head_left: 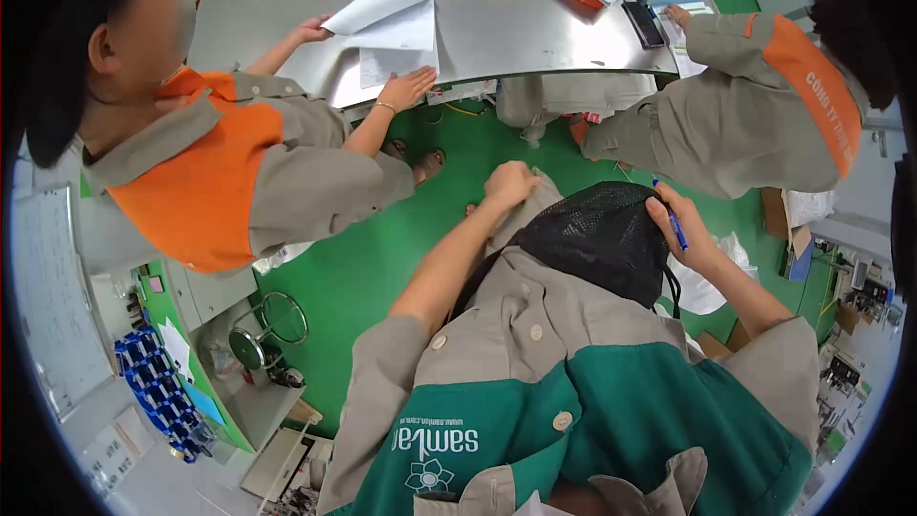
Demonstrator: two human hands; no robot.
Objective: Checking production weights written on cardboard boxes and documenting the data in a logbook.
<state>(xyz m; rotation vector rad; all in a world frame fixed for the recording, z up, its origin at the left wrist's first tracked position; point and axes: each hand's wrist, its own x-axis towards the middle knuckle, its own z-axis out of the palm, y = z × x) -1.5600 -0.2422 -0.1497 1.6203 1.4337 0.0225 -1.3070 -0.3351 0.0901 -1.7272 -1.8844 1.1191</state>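
- Head view: I see my left hand (511,183) closed into a loose fist, fingers curled together on the upper left edge of the black mesh bag (600,237), gripping its fabric.
- My right hand (680,229) sits on the bag's right side, fingers wrapped around a blue pen (673,222) and pressing against the mesh.
- The bag hangs between my two hands, in front of my chest, above the green floor (363,268).
- Beyond it stands a metal table (516,29). A co-worker in an orange and grey jacket (239,172) leans over it from my left, both hands flat on white paper sheets (392,29).
- Another person's sleeve (764,48) reaches the table from my right, near a dark phone (644,25).
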